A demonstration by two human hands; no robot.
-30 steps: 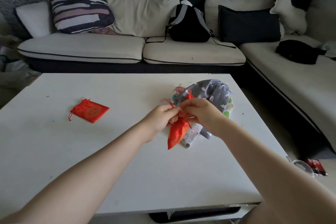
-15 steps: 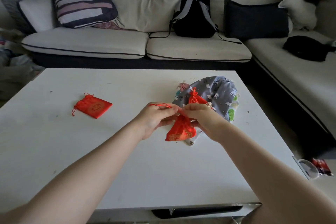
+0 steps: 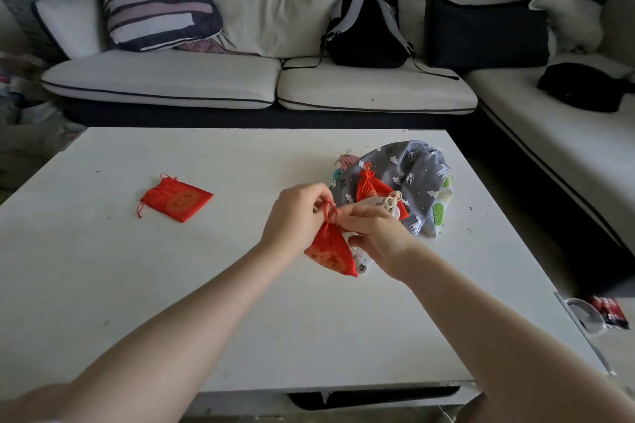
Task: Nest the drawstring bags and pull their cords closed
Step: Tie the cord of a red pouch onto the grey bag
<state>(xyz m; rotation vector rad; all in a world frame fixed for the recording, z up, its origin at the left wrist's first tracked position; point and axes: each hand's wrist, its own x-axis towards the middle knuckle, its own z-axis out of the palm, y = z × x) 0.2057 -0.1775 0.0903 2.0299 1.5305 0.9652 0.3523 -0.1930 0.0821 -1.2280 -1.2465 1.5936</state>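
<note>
The red drawstring bag hangs just above the desk near its middle, gathered at the neck and pointing down toward 6 o'clock. A second ago its body dangled lower and slacker. Since then the neck has drawn into a tight pucker and the red cord has risen into a small loop between the hands. The left hand pinches the cord at the neck; the right hand has its grip pressed together on the cord's other side, and may also hold a pale printed bag behind. This bag's closing looks nearly done. At 2 o'clock lies the grey printed bag with a small red pouch on it, while a flat red bag waits at 10 o'clock, so nesting remains.
</note>
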